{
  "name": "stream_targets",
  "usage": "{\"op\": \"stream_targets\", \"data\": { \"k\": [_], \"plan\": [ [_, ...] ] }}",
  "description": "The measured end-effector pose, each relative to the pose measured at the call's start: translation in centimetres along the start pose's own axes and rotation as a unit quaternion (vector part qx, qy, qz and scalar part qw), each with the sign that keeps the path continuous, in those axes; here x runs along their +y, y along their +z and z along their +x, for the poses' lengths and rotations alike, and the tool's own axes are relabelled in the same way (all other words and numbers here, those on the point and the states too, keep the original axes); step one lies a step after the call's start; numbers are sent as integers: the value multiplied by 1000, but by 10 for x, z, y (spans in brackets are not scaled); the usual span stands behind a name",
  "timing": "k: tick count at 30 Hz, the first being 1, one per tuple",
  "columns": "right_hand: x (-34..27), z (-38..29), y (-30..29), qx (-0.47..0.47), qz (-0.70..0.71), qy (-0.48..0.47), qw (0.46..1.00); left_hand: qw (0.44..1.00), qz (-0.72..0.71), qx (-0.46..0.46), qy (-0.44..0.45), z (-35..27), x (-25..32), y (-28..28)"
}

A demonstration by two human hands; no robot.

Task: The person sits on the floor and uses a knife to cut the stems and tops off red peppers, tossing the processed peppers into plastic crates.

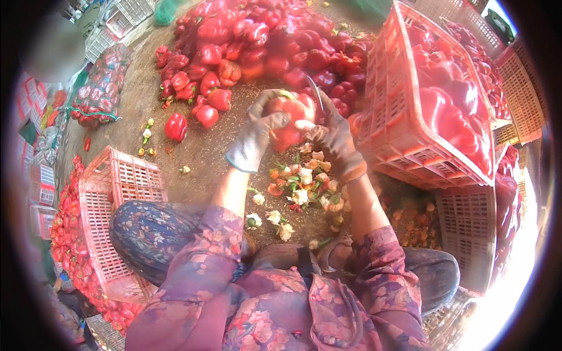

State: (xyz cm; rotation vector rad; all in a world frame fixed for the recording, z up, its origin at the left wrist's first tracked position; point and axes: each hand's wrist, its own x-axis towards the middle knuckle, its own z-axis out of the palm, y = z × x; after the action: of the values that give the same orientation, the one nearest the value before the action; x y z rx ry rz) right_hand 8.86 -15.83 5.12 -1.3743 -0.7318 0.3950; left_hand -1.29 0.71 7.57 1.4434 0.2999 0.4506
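My left hand (265, 127), in a worn knit glove with a dirty coated palm, grips a large red bell pepper (296, 107) whose green stem shows at the top. My right hand (331, 140), gloved too, holds a small knife with a curved blade (315, 92) that points up and away from me beside the pepper. The knife's handle is hidden in the fist. A pale thumb tip of the right hand rests against or close to the pepper's near side. Under the hands lies a heap of cut-out pepper cores (303, 184) with pale seeds and green stems.
A big pile of red peppers (263, 39) covers the ground ahead. At right, a plastic crate full of peppers (390, 96) stands tilted above another crate (467, 228). An orange crate (136, 175) sits by my left knee. Farther left lies a mesh sack of peppers (101, 83).
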Motion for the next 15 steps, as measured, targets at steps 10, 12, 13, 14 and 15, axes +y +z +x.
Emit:
{"op": "stream_targets", "data": {
  "k": [10,12,13,14,15],
  "plan": [
    [-46,-13,-16,-118,301,77,943,985,-140,-94,46,-1,-25,10],
    [-30,-9,-24,-93,378,130,912,977,145,-32,154,-3,-29,13],
    [-27,-11,-27,-70,393,142,906,952,228,-14,202,-4,-30,15],
    [-25,-13,-29,-46,406,154,900,919,308,14,247,-5,-31,19],
    [-56,-18,-14,-39,384,139,912,914,298,26,275,-7,-25,21]
  ]
}}
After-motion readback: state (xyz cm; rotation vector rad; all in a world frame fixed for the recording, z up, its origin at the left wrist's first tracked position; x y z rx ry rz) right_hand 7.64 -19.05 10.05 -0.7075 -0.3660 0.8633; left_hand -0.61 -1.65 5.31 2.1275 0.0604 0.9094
